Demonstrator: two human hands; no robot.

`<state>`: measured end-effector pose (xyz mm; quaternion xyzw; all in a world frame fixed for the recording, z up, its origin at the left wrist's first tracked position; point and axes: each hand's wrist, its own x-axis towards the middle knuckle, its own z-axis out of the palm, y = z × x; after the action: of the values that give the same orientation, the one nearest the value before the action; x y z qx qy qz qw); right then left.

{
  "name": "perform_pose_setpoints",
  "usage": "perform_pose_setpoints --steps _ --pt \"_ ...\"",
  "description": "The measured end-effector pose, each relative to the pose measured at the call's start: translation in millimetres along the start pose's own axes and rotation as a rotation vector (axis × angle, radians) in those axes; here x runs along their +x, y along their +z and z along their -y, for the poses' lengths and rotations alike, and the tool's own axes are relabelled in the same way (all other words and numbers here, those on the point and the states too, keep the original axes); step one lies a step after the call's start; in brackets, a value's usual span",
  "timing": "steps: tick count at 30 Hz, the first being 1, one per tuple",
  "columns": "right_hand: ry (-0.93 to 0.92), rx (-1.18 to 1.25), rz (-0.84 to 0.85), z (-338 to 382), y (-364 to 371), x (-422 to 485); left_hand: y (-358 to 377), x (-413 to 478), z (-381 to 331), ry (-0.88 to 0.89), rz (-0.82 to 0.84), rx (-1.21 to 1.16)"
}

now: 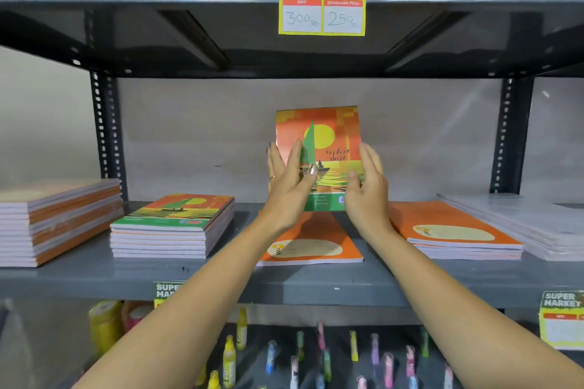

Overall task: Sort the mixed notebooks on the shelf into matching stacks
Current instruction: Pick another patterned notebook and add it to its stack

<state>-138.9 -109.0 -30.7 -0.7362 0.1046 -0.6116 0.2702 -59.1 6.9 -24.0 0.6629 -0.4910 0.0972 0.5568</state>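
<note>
I hold a sailboat-cover notebook [328, 139] upright above the middle of the grey shelf [221, 278]. My left hand [289, 186] grips its left edge and my right hand [366, 189] grips its right edge. Under it lies an orange notebook [313, 246] with a cream oval. To the left stands a stack of sailboat-cover notebooks [172, 226]. To the right sits a stack of orange notebooks [455, 232]. A taller stack with orange spines [57, 221] is at the far left.
A pile of clear-wrapped pale notebooks [534, 224] lies at the far right. A price tag [322, 5] hangs from the upper shelf. Black slotted uprights [106, 136] flank the bay. Small coloured bottles [322, 354] fill the shelf below.
</note>
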Motion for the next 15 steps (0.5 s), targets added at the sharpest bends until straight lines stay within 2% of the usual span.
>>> perform_pose_setpoints --steps 8,15 --pt "0.005 0.133 0.010 31 42 -16 -53 -16 4 -0.031 0.012 0.157" --pt "0.200 0.280 0.041 85 118 -34 -140 -18 27 -0.195 -0.034 0.268"
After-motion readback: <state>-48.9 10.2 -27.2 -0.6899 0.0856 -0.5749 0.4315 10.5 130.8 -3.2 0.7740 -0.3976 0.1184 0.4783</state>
